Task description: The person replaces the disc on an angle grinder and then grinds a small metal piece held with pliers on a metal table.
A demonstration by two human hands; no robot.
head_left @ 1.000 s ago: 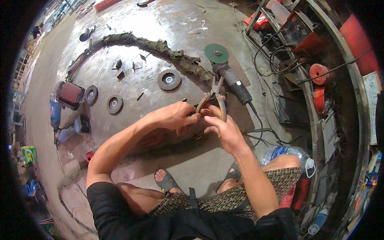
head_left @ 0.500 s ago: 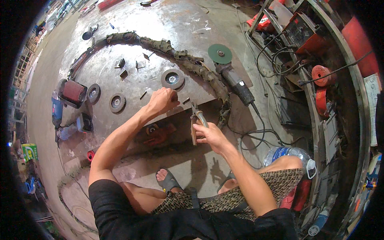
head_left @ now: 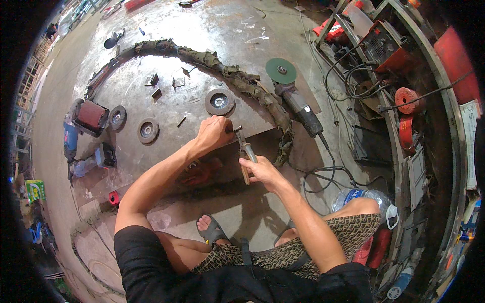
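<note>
My left hand (head_left: pixel 214 132) is closed over the near edge of the steel table, its fingers around a small dark metal piece (head_left: pixel 230 130) that mostly stays hidden. In my right hand (head_left: pixel 266 172) is a pair of pliers (head_left: pixel 247 149), gripped by the handles. The pliers' jaws point up and left and meet the end of the piece beside my left fingers. Whether the jaws clamp it is too small to tell. Just beyond my left hand lies a flap disc (head_left: pixel 220 102), flat on the table.
On the steel table (head_left: pixel 172 118) lie two more discs, small metal offcuts (head_left: pixel 156 93) and a long wrapped cable bundle (head_left: pixel 202 56). An angle grinder with a green disc (head_left: pixel 298 108) lies right, a blue grinder (head_left: pixel 70 139) left. A metal rack (head_left: pixel 429 65) stands at right.
The pliers have swung left and up, so their jaws now reach the small metal piece. My left hand has shifted slightly right and nearer to me.
</note>
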